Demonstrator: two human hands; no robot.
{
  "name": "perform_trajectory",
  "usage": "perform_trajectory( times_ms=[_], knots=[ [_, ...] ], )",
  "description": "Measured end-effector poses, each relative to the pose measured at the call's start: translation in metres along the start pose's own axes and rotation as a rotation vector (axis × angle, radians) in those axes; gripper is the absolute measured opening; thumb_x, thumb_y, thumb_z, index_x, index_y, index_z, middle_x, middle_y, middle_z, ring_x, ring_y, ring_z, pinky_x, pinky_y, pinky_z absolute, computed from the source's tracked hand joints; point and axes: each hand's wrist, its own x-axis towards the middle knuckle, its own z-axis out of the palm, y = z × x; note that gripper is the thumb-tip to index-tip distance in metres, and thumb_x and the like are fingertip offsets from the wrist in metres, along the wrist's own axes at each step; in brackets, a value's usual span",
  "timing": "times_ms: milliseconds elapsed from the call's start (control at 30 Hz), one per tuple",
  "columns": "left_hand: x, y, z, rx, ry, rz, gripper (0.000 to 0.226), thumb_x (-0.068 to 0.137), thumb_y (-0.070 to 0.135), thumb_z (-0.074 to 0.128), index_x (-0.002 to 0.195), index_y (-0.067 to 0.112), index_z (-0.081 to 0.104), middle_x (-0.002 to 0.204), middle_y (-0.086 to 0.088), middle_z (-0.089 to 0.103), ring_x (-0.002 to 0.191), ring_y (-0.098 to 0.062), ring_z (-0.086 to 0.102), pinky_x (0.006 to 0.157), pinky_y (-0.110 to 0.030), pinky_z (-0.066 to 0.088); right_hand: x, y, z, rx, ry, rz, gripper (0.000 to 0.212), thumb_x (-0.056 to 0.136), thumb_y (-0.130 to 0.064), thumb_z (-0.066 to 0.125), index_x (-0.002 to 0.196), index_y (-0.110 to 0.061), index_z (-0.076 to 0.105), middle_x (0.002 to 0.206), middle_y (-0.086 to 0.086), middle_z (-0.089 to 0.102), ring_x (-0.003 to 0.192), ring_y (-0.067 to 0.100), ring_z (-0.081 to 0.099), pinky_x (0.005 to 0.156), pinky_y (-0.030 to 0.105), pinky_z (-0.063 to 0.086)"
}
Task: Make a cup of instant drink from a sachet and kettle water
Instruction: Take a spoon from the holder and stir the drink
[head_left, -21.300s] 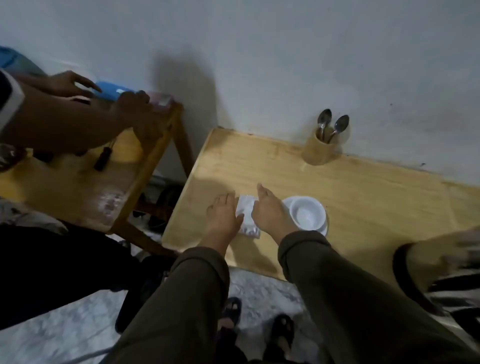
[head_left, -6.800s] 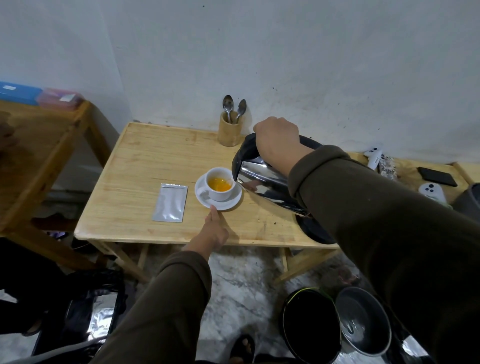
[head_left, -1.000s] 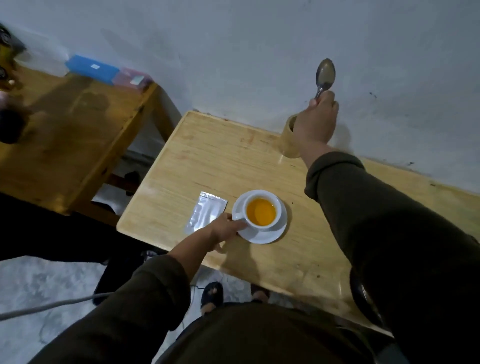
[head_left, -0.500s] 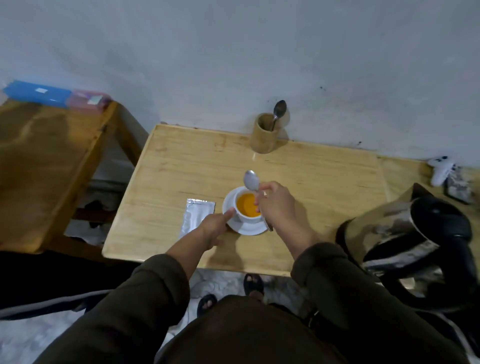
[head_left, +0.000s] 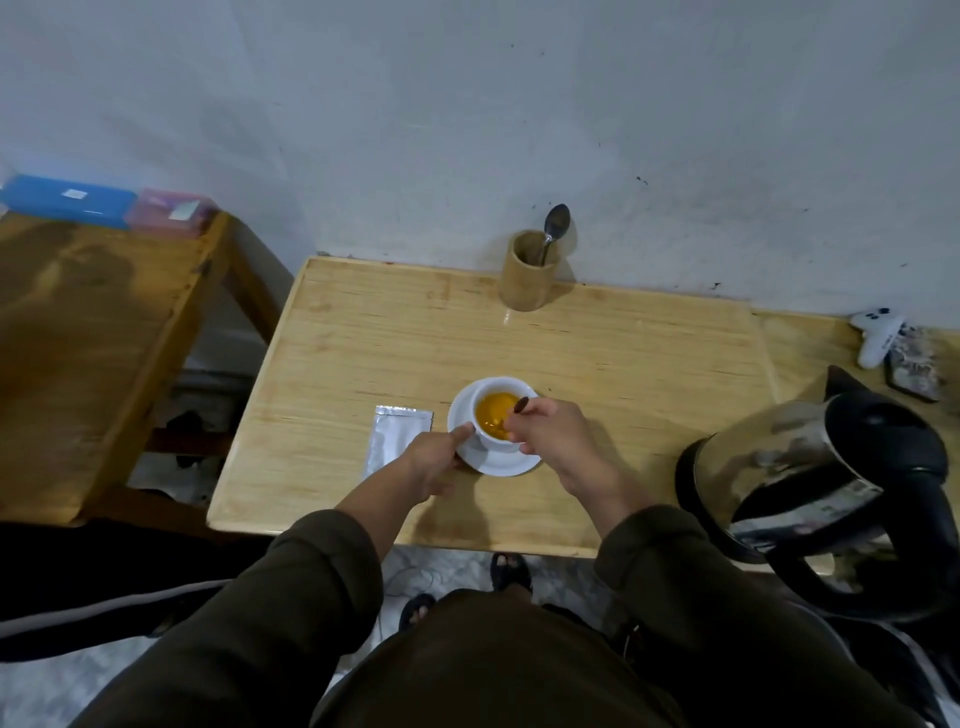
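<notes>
Orange liquid fills the white cup (head_left: 500, 415) nearly to the rim, so I judge that the powder and the kettle water are already in. The cup stands on a white saucer (head_left: 511, 462), close to the near edge of the wooden desk (head_left: 623, 364).

Over the cup, the right hand (head_left: 553, 441) pinches a spoon (head_left: 511, 415) between thumb and fingertips; this grip is narrow and holds the handle, whose dark end shows above the drink. The bowl of the spoon seems to be under the surface, but I cannot see it clearly. Just left of the cup, the left hand (head_left: 434, 462) touches the saucer rim with thumb and fingers, a light steadying grip.

Left of the cup, just beside the saucer, lies the silver sachet (head_left: 397, 441), flat on the desk and probably empty. Behind the cup, against the wall, a wooden holder (head_left: 530, 273) keeps one more spoon. Well to the right of the cup stands the steel kettle (head_left: 815, 478) with black handle, put down, at the desk's edge.

What is left, in my judgement, is only the stirring until the drink looks even, then to take the spoon out.
</notes>
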Motion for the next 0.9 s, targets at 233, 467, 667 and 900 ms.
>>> perform_trajectory(
  times_ms=[233,467,667,900],
  knots=[
    [0.001,0.0,0.002,-0.009,0.021,-0.003,0.05,0.089,0.045,0.055,0.122,0.008,0.058,0.122,-0.013,0.064,0.117,-0.028,0.057,0.082,-0.039,0.043,0.0,-0.004,0.0,-0.451,0.295,-0.352,0.028,0.097,-0.024,0.043,0.095,-0.003,0.06,0.082,0.015,0.068,0.069,0.022,0.056,0.054,0.026,0.035],
    [-0.001,-0.001,0.004,-0.03,0.027,0.009,0.046,0.09,0.044,0.055,0.122,0.01,0.056,0.124,-0.01,0.062,0.118,-0.026,0.055,0.087,-0.042,0.044,0.01,0.005,0.002,-0.552,0.307,-0.511,0.023,0.098,-0.019,0.039,0.099,-0.008,0.059,0.094,0.013,0.067,0.087,0.027,0.06,0.068,0.025,0.035],
    [0.0,-0.002,0.004,-0.038,0.034,0.013,0.048,0.089,0.045,0.055,0.123,0.011,0.056,0.126,-0.011,0.061,0.119,-0.027,0.054,0.088,-0.043,0.045,0.012,0.005,0.002,-0.558,0.277,-0.526,0.024,0.098,-0.021,0.04,0.103,-0.012,0.062,0.099,0.01,0.067,0.091,0.024,0.06,0.071,0.023,0.036],
    [-0.001,-0.003,0.005,-0.054,0.028,0.017,0.049,0.09,0.045,0.055,0.125,0.011,0.055,0.125,-0.01,0.06,0.117,-0.026,0.054,0.09,-0.043,0.044,0.012,0.0,0.002,-0.541,0.192,-0.493,0.026,0.096,-0.018,0.044,0.101,-0.007,0.067,0.103,0.011,0.07,0.097,0.025,0.061,0.077,0.023,0.037]
  ],
)
